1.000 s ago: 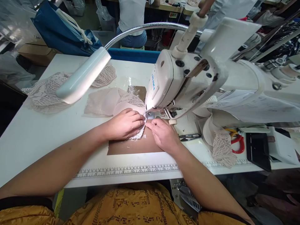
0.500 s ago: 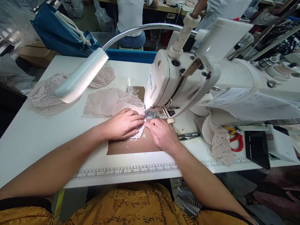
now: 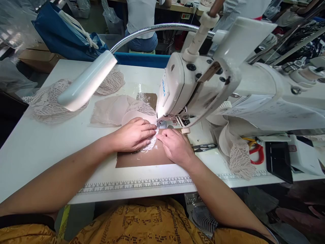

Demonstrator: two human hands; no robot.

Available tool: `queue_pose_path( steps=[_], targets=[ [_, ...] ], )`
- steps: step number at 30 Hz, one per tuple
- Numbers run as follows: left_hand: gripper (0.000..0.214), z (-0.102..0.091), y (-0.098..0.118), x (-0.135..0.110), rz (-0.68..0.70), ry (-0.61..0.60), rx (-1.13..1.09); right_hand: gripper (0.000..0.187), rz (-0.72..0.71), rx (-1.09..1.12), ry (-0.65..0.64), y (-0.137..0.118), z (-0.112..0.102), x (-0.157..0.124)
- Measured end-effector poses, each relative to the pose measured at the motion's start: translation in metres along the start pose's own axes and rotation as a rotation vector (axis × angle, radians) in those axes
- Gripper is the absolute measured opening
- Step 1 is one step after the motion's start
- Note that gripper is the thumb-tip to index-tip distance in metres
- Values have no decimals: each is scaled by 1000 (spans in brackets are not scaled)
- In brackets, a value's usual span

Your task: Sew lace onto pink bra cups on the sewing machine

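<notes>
pressing a white lace piece (image 3: pixel 153 141) against a brown sheet (image 3: pixel 149 160) on the desk (image 3: pixel 35 149) with the left hand (image 3: pixel 137 135) laid flat, fingers nearly straight and side by side, bearing down without gripping. bracing the right edge of the lace with the right hand (image 3: pixel 176 145), curled, with thumb and forefinger drawn together; cannot tell whether any cloth is between them. partly hidden under the left fingers, but running up close to the needle area (image 3: pixel 157 122) of the sewing machine (image 3: pixel 172 84).

worst risk, in judgement: a pierced or pinched fingertip, from guiding so near the needle with both hands and with so little room to spare. next, a wandering seam, from pulling harder on the right edge than on the left. likewise puckers or a stretched border, from dragging such soft, open mesh. also possible: a stray layer caught underneath, because of the pale cup-shaped piece (image 3: pixel 147 117) and sheer panel (image 3: pixel 101 112) just beyond the left hand; cannot tell whether joined to the lace. less likely, a snag on the shiny patches of the brown sheet, perhaps tape, or a bumped right wrist from swinging outward into the thread snips (image 3: pixel 204 147) nearby.
</notes>
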State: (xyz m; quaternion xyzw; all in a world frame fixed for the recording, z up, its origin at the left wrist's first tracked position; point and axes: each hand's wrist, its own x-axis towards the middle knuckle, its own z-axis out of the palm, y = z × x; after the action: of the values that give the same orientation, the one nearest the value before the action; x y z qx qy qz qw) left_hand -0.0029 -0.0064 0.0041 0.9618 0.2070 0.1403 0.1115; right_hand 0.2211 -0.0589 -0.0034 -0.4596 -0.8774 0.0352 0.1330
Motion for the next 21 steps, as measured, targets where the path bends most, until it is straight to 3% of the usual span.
queue_pose_path(
  steps=[11, 21],
  targets=[
    [36, 3, 4, 7, -74, 5, 136, 32, 69, -64, 15, 1, 3, 2],
    [53, 1, 4, 9, -127, -56, 286, 35, 132, -49, 18, 3, 1, 1]
  ],
)
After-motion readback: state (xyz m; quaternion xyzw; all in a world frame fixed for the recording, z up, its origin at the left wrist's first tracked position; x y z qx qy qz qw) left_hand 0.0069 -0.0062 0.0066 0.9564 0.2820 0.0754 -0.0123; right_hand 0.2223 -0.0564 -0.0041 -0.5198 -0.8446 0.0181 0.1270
